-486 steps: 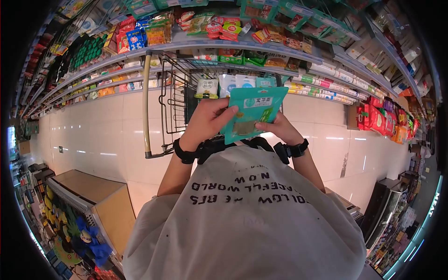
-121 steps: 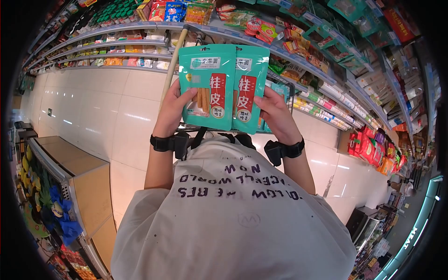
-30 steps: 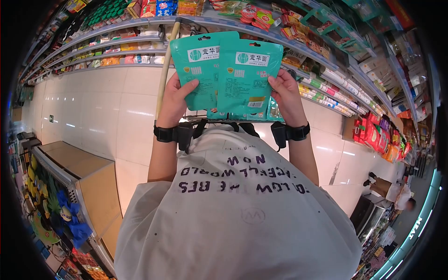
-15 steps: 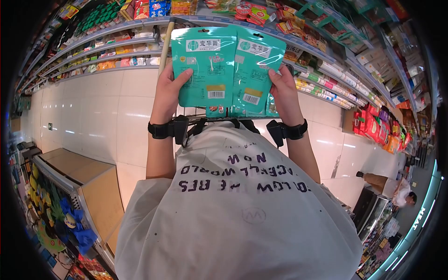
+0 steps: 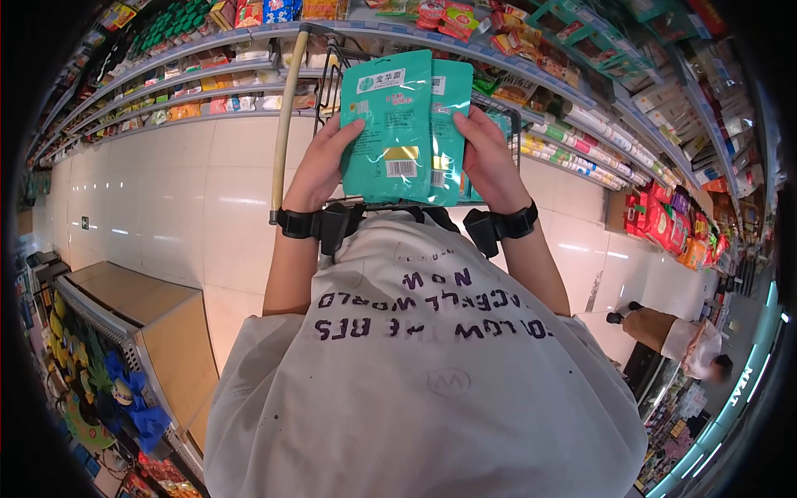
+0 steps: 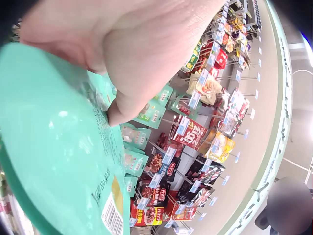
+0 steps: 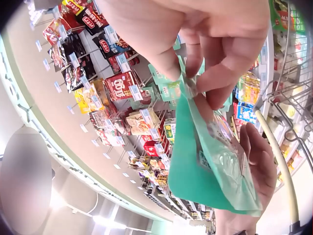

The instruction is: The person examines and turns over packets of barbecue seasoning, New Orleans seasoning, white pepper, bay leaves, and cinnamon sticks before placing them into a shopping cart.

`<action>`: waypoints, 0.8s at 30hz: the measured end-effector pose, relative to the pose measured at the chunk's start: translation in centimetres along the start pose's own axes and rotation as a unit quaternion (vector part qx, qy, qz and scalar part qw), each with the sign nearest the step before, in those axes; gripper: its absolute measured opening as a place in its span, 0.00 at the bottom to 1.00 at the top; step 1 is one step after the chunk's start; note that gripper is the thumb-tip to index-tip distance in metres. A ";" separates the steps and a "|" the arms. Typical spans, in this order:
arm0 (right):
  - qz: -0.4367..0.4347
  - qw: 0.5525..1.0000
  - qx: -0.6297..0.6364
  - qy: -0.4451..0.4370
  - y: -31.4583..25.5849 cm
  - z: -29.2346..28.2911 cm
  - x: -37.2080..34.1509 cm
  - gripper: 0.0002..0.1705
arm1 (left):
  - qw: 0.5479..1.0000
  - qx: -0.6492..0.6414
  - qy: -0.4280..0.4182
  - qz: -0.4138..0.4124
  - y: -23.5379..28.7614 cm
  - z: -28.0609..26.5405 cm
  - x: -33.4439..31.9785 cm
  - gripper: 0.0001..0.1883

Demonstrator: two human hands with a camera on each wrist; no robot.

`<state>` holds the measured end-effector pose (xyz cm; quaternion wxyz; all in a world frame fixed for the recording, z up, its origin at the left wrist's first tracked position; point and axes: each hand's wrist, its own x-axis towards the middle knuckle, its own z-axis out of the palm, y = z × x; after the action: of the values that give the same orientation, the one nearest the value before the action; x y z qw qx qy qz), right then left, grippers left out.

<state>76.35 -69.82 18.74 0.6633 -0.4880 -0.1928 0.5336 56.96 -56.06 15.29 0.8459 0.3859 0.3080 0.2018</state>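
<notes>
Two teal pouches of cinnamon sticks are held upright side by side in the head view, printed backs with barcodes turned up. My left hand pinches the left pouch, its thumb lying on the printed face. That pouch overlaps the right pouch, whose outer edge my right hand pinches. In the left wrist view, the left hand bends over the pouch. The right wrist view shows the right hand gripping the edge of a pouch, with the other hand's fingers beyond it.
Behind the pouches stands a wire shopping cart with a pale handle. Shelves of packaged food curve along the far side. A brown cabinet is at lower left, red packages at right. Another person is at lower right.
Long before, another teal pouch was in the hands. Since then two cinnamon pouches came up, fronts showing, and were turned to their backs. Just now they came closer together, the left overlapping the right.
</notes>
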 end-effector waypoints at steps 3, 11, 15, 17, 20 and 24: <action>0.036 0.996 0.030 -0.071 0.6 0.3 0.0 0.17 | 0.999 -0.008 -0.041 0.003 -1.0 -0.1 0.3 0.24; -0.066 0.960 -0.224 -0.154 3.3 1.7 1.6 0.31 | 0.994 -0.051 -0.098 0.023 -2.8 -0.3 0.4 0.31; -0.009 0.983 -0.126 -0.130 5.3 0.9 2.2 0.43 | 0.998 0.048 -0.020 -0.027 -4.5 -1.3 0.8 0.23; 0.061 0.988 -0.058 -0.131 5.6 0.6 2.3 0.43 | 0.989 0.145 -0.008 0.016 -6.0 -2.0 1.2 0.19; 0.136 0.982 0.032 -0.125 6.6 -1.3 3.1 0.42 | 0.996 0.071 0.051 0.015 -7.4 -2.5 1.0 0.19; 0.130 0.989 -0.053 -0.046 12.1 -5.5 4.6 0.42 | 0.978 -0.146 0.067 -0.131 -8.3 -3.4 0.5 0.31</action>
<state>75.92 -68.70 4.76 0.5519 -0.5181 -0.1862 0.6264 55.88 -59.16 6.90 0.8897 0.2003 0.3790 0.1573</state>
